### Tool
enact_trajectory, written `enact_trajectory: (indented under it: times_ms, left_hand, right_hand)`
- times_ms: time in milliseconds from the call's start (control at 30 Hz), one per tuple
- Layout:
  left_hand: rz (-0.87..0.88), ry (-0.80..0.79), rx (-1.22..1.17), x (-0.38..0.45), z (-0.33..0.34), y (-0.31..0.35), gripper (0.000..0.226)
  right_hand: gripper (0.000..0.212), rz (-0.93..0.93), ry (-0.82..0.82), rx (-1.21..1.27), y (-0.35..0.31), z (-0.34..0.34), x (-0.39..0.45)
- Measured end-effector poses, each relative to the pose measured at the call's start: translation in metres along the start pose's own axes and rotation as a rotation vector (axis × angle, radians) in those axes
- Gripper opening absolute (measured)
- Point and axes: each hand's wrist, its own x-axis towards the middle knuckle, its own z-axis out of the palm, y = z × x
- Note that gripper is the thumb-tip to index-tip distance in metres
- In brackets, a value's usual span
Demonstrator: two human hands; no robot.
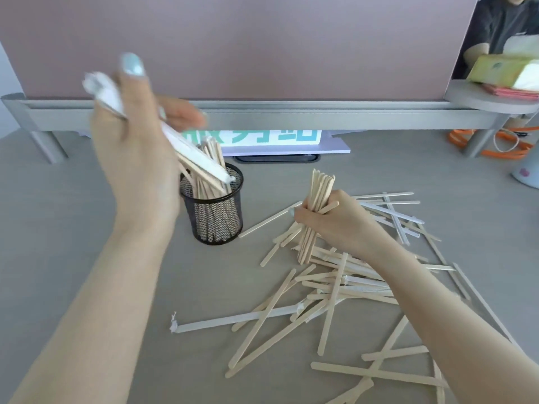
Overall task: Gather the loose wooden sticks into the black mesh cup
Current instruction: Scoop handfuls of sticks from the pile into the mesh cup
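A black mesh cup (215, 220) stands on the grey desk, holding several wooden sticks upright. My left hand (137, 158) is raised just left of the cup and grips a paper-wrapped stick (192, 153) whose lower end dips into the cup's mouth. To the right of the cup, my right hand (335, 220) is closed around a bundle of sticks (318, 196) held nearly upright, its lower end resting among the pile. Loose wooden sticks (329, 301), some in white paper wrappers, lie scattered across the desk at the right and front.
A grey metal shelf rail (291, 115) runs along the back below a pink partition (262, 39). A white sign with green letters (262, 138) sits behind the cup. Orange cable (495, 147) lies at the far right. Another person (504, 27) sits beyond the partition.
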Motion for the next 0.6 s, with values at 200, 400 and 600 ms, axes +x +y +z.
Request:
enact_trajectory:
  times_ms: [200,400,600]
  left_hand:
    - [-0.027,0.133,0.075,0.014,0.004,-0.032,0.048]
    - [-0.069,-0.002,0.526,0.021,0.006,-0.063,0.042]
    - [-0.179,-0.147,0.256,0.014,0.002,-0.063,0.016]
  right_hand:
    - [0.041,-0.051,0.24,0.164,-0.013,-0.003,0.008]
    - [0.038,-0.192,0.452,0.428,-0.069,-0.008,0.049]
    - [0.03,-0.262,0.296,0.293,-0.105,0.033,0.08]
